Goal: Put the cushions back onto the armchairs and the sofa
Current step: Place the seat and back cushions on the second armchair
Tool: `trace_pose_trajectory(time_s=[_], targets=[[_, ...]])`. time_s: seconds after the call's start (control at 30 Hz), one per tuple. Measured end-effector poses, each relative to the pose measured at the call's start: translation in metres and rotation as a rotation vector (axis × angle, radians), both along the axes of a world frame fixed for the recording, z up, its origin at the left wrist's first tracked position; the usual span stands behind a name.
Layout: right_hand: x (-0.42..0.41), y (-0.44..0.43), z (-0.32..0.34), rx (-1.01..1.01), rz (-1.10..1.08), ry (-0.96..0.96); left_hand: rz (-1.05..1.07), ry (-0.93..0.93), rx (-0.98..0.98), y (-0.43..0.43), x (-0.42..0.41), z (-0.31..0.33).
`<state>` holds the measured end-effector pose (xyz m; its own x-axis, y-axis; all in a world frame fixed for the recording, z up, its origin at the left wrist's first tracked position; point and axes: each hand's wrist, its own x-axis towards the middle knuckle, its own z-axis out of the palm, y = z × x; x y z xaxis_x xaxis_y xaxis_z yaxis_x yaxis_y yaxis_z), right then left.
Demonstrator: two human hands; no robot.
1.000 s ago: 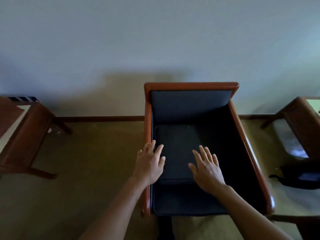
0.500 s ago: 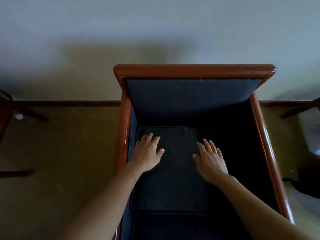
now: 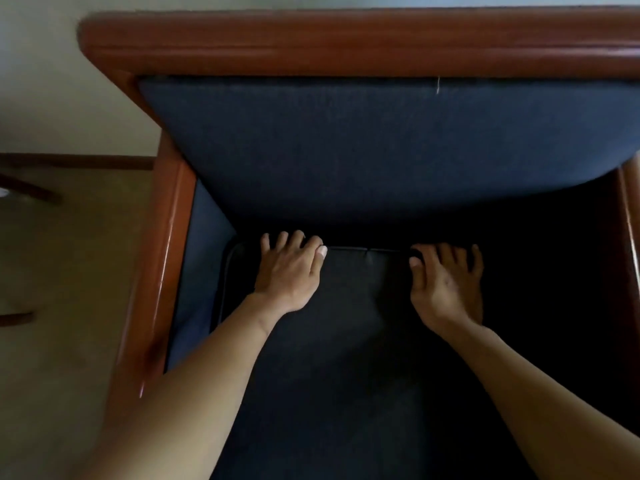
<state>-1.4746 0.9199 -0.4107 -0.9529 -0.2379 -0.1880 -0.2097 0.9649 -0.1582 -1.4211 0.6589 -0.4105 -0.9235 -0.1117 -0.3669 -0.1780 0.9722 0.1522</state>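
Observation:
A dark blue seat cushion (image 3: 353,358) lies on the seat of a wooden armchair (image 3: 162,271) with a blue padded backrest (image 3: 363,147). My left hand (image 3: 289,271) rests flat on the cushion's far left part, fingers spread and reaching its back edge. My right hand (image 3: 446,282) lies flat on the far right part, fingertips at the piped back edge. Both palms press down on the cushion; neither hand grips it. The cushion's right side is lost in deep shadow.
The chair's reddish wooden top rail (image 3: 346,43) runs across the top, with the pale wall behind it. Beige carpet (image 3: 62,306) lies left of the chair, where dark wooden furniture legs (image 3: 27,190) show at the edge.
Both hands have slid forward along the cushion to its back edge, and the cushion has moved deeper into the seat. The view has closed in on the chair.

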Motion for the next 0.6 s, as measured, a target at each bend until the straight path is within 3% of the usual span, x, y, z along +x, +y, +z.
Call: trace_pose_trajectory(time_s=[0.17,0.33,0.6], targets=[[-0.012,-0.001,-0.005,-0.153,-0.029,0.077,-0.032,0.121,0.119,-0.005,-0.011,-0.005],[-0.011,-0.008,0.005,-0.116,-0.047,0.044,0.026,0.238,0.198,0.002,-0.008,0.004],[0.045,0.009,0.076,-0.334,-0.096,0.315,-0.080,0.399,0.205,0.008,0.038,0.091]])
